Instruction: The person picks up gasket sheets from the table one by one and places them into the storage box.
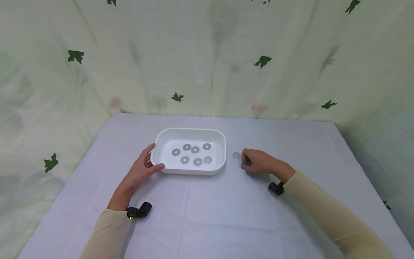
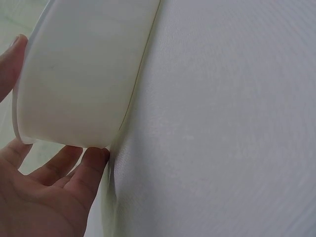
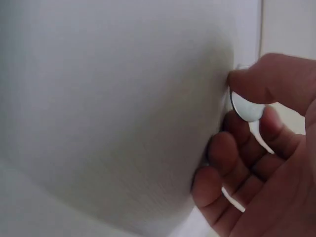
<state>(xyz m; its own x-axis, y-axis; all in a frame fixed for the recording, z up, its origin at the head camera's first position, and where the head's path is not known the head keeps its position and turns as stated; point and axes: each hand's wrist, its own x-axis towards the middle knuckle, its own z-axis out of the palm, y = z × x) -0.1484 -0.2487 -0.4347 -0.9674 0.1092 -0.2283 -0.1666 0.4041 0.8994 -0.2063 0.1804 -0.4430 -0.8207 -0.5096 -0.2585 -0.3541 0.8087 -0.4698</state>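
A white rectangular plastic tub (image 1: 191,172) with rounded corners stands on the table. Several flat grey metal washers (image 1: 182,160) lie spread over its floor. My left hand (image 1: 139,171) holds the tub by its left end, thumb at the near corner of the rim and fingers against the end wall. Just right of the tub, my right hand (image 1: 258,161) pinches a washer (image 3: 247,109), which stands tilted at the tabletop between thumb and fingers. One more washer (image 1: 234,157) lies flat on the cloth between that hand and the tub.
A pale cloth (image 1: 207,230) with fold lines covers the table. Behind it hangs a light curtain (image 1: 194,54) with green leaf shapes, which also borders both sides. A black wrist camera (image 1: 139,210) sits on the left wrist, another camera (image 1: 276,188) on the right.
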